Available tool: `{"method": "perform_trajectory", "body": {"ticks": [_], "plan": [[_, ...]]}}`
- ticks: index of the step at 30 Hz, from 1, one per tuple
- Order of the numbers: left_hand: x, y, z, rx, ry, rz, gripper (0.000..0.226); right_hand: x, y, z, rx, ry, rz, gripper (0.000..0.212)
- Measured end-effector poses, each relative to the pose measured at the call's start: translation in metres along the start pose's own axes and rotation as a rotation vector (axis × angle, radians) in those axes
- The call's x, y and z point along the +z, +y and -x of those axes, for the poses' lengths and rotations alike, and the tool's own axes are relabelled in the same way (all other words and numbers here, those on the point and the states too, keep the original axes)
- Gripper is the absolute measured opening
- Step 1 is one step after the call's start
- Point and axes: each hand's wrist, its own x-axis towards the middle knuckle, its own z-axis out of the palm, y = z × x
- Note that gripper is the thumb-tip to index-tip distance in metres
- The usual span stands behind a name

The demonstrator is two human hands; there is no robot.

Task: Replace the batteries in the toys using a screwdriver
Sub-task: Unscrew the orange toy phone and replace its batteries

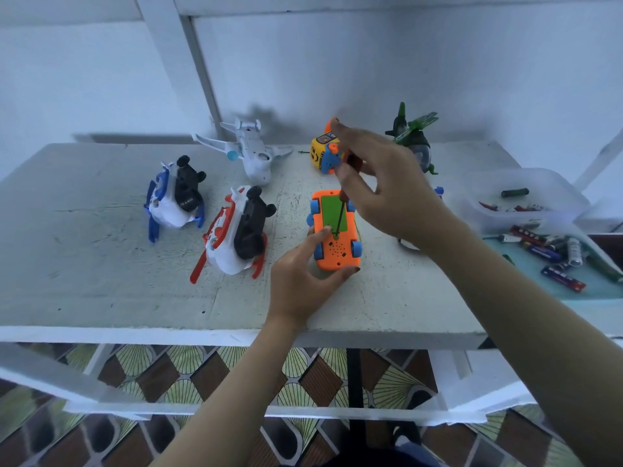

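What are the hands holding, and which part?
The right hand grips the screwdriver by its handle. The left hand holds the orange toy car by its near end.

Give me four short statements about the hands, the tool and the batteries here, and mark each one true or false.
1. The right hand holds the screwdriver. True.
2. The screwdriver's tip rests on the yellow toy. False: it rests on the green cover of the orange car.
3. The left hand holds the orange car, which lies wheels up. True.
4. The loose batteries lie left of the orange car. False: they lie to its right.
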Motion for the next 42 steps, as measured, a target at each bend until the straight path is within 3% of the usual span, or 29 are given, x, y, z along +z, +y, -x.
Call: {"method": "perform_trajectory", "body": {"ticks": [4, 8, 13, 17, 25, 33, 37, 42], "plan": [[0.000, 0.001, 0.000, 0.005, 0.015, 0.002, 0.073, -0.011, 0.006, 0.001, 0.041, -0.149, -0.119, 0.052], [0.001, 0.002, 0.000, 0.011, 0.015, -0.004, 0.073, -0.014, 0.008, 0.003, -0.035, -0.093, -0.044, 0.042], [0.002, 0.002, 0.000, 0.023, 0.038, -0.027, 0.072, -0.013, 0.004, 0.005, -0.110, -0.055, 0.052, 0.044], [0.002, -0.001, 0.001, 0.019, 0.037, -0.019, 0.071, -0.008, -0.001, 0.010, -0.061, -0.010, 0.182, 0.046], [0.003, -0.001, 0.002, 0.018, 0.028, -0.014, 0.073, -0.015, 0.003, 0.008, 0.122, -0.105, -0.328, 0.035], [0.003, 0.000, 0.001, 0.026, 0.038, -0.023, 0.077, -0.010, 0.000, 0.005, -0.112, 0.061, 0.043, 0.034], [0.003, -0.001, 0.002, 0.026, 0.034, -0.025, 0.075, -0.004, -0.007, 0.010, -0.032, 0.021, 0.215, 0.048], [0.003, -0.001, 0.001, 0.024, 0.035, -0.023, 0.073, -0.012, -0.012, 0.010, 0.106, -0.144, 0.035, 0.044]]}}
